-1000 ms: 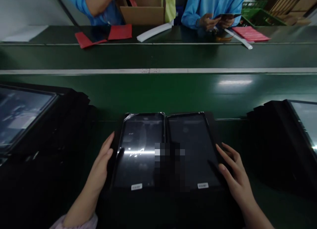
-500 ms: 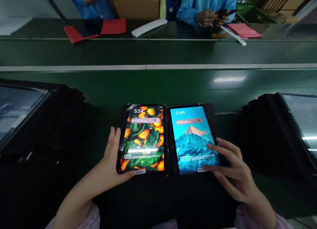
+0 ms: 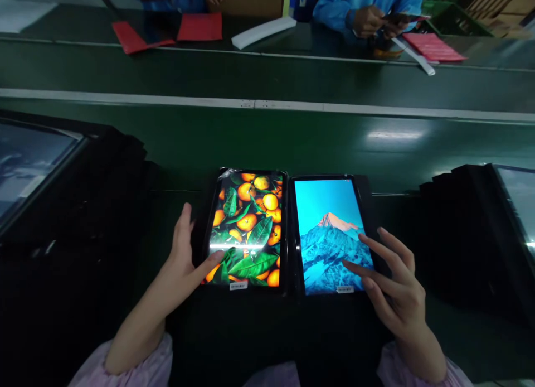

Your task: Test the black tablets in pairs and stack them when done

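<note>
Two slim black-framed tablets lie flat in front of you in the head view, side by side and just apart, on a black pad (image 3: 246,303) on the dark green desk (image 3: 267,136). The left tablet (image 3: 246,228) glows with a wallpaper of orange fruit among green leaves, and the right tablet (image 3: 328,236) shows a snowy blue mountain peak. A small white label (image 3: 238,285) sits at the lower edge of the left one. Your left hand (image 3: 179,259) is open and grips nothing, its index finger stretched across the lower left of that screen. Your right hand (image 3: 393,281) is also open, its spread fingers over the lower right of the other screen. You cannot tell whether any fingertip meets the glass. Pale pink sleeves (image 3: 142,364) show at your wrists. Stacks of black-edged panels (image 3: 83,208) stand to your left, with more (image 3: 460,219) to your right. Across the desk, a co-worker in a blue sleeve (image 3: 334,2) holds a slim dark device (image 3: 403,18), near pink sheets (image 3: 432,47), a white foam strip (image 3: 263,33) and red sheets (image 3: 199,27).
</note>
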`<state>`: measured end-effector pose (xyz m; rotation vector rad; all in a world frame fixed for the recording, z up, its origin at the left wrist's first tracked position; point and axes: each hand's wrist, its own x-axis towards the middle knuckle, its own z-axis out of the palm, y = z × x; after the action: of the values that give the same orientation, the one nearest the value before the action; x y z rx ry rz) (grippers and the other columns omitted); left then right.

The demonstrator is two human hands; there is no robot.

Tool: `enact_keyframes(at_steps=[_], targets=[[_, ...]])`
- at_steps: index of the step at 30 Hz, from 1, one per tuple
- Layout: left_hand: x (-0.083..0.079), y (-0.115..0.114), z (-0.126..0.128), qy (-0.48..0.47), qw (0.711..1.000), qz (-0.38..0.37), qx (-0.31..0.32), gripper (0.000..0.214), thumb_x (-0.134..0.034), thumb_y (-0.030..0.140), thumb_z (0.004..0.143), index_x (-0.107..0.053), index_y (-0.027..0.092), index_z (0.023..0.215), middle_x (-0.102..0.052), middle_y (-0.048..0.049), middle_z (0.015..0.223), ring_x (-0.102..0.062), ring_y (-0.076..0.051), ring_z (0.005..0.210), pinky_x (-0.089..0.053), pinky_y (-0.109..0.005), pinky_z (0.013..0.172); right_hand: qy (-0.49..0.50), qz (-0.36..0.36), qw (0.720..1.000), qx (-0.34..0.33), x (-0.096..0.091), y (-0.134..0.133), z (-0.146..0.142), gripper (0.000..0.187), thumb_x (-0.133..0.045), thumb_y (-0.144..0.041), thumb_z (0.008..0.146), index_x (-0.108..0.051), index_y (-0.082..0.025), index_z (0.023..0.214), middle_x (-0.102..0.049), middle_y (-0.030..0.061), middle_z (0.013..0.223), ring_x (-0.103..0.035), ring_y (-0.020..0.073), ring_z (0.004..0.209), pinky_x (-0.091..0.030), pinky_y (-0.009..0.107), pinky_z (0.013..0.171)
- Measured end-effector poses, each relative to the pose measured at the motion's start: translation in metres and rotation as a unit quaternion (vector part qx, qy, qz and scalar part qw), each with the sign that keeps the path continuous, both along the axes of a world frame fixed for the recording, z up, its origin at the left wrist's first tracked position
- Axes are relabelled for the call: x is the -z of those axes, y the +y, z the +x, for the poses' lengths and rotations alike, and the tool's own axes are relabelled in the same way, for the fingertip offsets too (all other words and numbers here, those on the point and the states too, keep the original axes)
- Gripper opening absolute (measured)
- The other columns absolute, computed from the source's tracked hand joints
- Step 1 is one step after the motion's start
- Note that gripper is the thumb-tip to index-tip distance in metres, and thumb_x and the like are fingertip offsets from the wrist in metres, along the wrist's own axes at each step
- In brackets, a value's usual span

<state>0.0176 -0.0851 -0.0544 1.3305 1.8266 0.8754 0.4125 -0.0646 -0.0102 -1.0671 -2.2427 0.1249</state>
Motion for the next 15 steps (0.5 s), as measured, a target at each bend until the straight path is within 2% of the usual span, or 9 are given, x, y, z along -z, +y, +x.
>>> enact_keyframes(at_steps=[4,8,11,15], targets=[[0.001,-0.002,-0.011,0.018,0.999,-0.027,0.039,0.120,-0.066,0.076,0.089,0.006,0.033,0.175,-0.004,-0.0176,0.186,-0.016,-0.044,0.169,-0.020,-0.070,0.131,0.021,0.000,0.999,-0.023,-0.003,0.001,-0.001,0.030,-0.058,-0.015,0.104,-0.087,-0.024,0.106,-0.072,0.0085,0.144,-0.057,0.0348,0.146,-0.060,0.049,0.107],[0.000,-0.006,-0.020,0.066,0.993,-0.060,0.076,0.124,-0.065,0.082,0.086,0.006,0.034,0.175,0.003,-0.0159,0.186,-0.007,-0.046,0.170,-0.019,-0.072,0.131,0.031,0.000,0.998,-0.046,-0.007,0.002,-0.006,0.030,-0.060,-0.011,0.099,-0.086,-0.024,0.092,-0.078,0.0085,0.132,-0.064,0.0314,0.138,-0.063,0.047,0.103],[0.003,-0.012,-0.026,0.120,0.985,-0.047,0.114,0.131,-0.068,0.084,0.080,0.006,0.035,0.175,0.003,-0.0158,0.186,-0.007,-0.049,0.169,-0.027,-0.074,0.128,0.036,-0.016,0.996,-0.080,-0.011,-0.001,-0.011,0.032,-0.057,-0.010,0.098,-0.084,-0.023,0.086,-0.078,0.0093,0.130,-0.065,0.0302,0.138,-0.063,0.046,0.104],[0.006,-0.016,-0.024,0.181,0.971,-0.021,0.156,0.138,-0.078,0.080,0.075,0.008,0.040,0.175,0.002,-0.0139,0.186,-0.009,-0.054,0.167,-0.033,-0.078,0.124,0.018,-0.058,0.992,-0.114,-0.014,-0.006,-0.016,0.034,-0.055,-0.009,0.097,-0.084,-0.023,0.085,-0.076,0.0100,0.135,-0.056,0.0307,0.148,-0.061,0.046,0.108]])
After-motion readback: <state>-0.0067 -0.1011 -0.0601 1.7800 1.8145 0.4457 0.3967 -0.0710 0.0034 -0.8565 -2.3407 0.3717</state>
